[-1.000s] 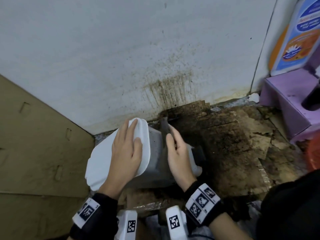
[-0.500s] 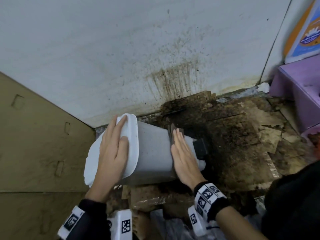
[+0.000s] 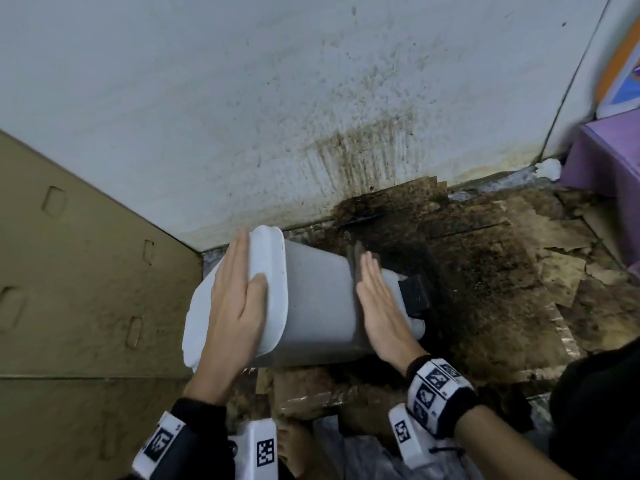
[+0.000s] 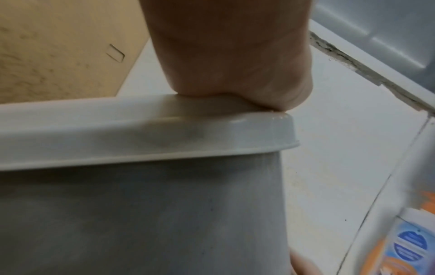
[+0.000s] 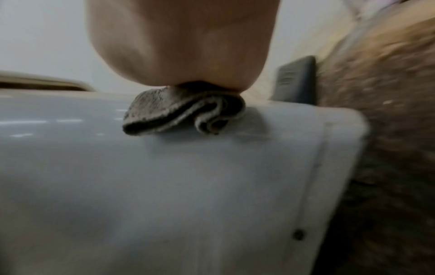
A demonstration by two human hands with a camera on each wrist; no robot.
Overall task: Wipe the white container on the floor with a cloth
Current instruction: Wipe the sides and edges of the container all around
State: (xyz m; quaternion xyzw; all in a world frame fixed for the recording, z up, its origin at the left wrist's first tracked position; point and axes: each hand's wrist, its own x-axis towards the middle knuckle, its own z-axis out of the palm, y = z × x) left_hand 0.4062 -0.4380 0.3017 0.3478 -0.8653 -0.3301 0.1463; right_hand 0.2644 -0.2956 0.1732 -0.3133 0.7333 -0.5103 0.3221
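White plastic container (image 3: 311,299), lidded, tipped over on its side between the two hands, lid end toward the left, base end toward the right; grey-looking wall uppermost.

Left hand (image 3: 232,306): flat, fingers straight, palm pressed on the lid (image 3: 270,271), steadying.

Right hand (image 3: 377,306): flat, fingers extended, pressing a folded grey cloth (image 5: 183,111) onto the container's side wall near the base. Cloth edge shows beyond the fingertips; it appears soiled.

Black pedal-like part (image 3: 414,296): at the base end, just past the right hand.

Risks, as judged: container held only by pressure from flat hands, so a hard wiping stroke could roll or slide it; a dirty cloth may smear rather than clean; the base could drag through the grime to the right of the right hand and pick it up again.

Floor (image 3: 485,289): torn cardboard, heavily stained dark brown, right of and beyond the right hand.

Wall (image 3: 242,98): pale, spattered, brown streaks beyond the fingertips.

Cardboard panel (image 3: 69,271): tan, left of the left hand.

Purple stool (image 3: 609,161): far right, well apart.
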